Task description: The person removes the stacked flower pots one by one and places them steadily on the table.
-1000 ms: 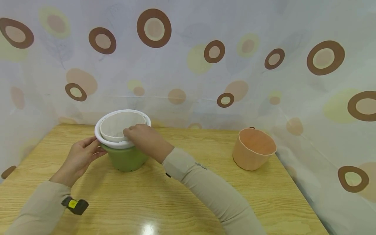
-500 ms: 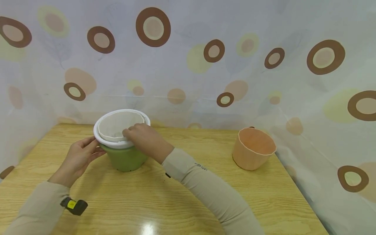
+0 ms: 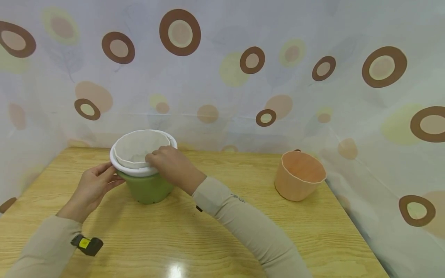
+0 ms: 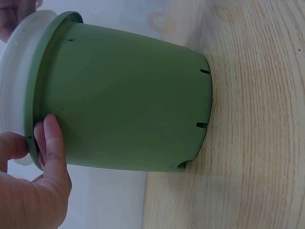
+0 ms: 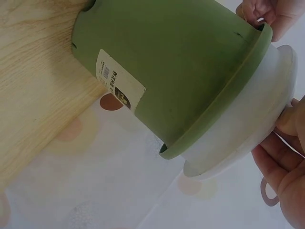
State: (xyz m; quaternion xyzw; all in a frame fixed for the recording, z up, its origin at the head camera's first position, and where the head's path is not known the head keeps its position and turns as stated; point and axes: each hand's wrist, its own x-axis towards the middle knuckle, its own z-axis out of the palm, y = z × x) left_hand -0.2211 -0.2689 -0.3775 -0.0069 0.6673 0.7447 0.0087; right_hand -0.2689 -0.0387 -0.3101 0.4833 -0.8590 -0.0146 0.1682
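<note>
Nearest the viewer, two sleeved forearms are stretched over the wooden table, a small black and yellow device being worn at the left wrist. The left hand is set against the left side of the stacked pots, its fingers curled round the rim where the white pot is seated in the green pot; the rim is gripped there. The right hand is laid over the near right edge of the stack, and the edge of the cream pot, nested innermost, is pinched between thumb and fingertips, as the right wrist view suggests, though the exact contact is partly hidden.

The stack is stood upright on the table, left of centre, near the curtain. The step in hand is judged to be the easing of the inner pot within the white one. It is judged best done with the outer rim held firm by the left hand, so that the green pot is not lifted or tipped, and with the inner wall drawn straight along the stack's axis, not sideways, so that jamming is avoided.

Further off, to the right and well apart, an orange pot is seen standing, slightly tilted. Behind everything a curtain printed with brown and yellow circles is hung.
</note>
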